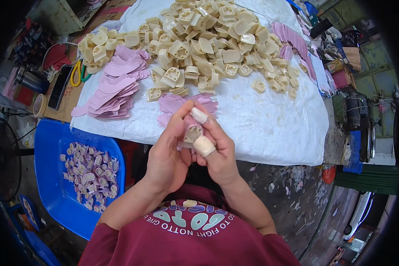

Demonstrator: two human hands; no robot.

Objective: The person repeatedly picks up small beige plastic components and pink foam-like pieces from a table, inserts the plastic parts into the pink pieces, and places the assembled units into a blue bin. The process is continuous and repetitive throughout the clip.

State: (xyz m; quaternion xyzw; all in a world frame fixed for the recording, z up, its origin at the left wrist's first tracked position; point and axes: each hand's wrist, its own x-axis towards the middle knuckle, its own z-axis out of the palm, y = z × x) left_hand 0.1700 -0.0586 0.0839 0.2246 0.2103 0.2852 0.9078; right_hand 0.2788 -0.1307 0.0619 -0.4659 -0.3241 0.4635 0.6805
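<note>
Both hands are closed around one cream plastic shoe heel (pixel 193 134) with pink material wrapped on it, held just past the near edge of the table. My left hand (pixel 166 155) grips its left side, the thumb up against the pink part. White tape covers the thumb and a fingertip of my right hand (pixel 221 155), which press on the heel from the right. Beyond the hands lie loose pink cut pieces (pixel 169 105). A big heap of bare cream heels (pixel 208 51) spreads over the far part of the table.
White sheeting (pixel 270 128) covers the table. Pink pieces are stacked at the left (pixel 113 95) and far right (pixel 290 37). A blue tub (pixel 53 177) at lower left contains many pink-wrapped heels (pixel 93 173). Scissors (pixel 76 73), a phone (pixel 60 88) and a tape roll (pixel 40 105) lie at left.
</note>
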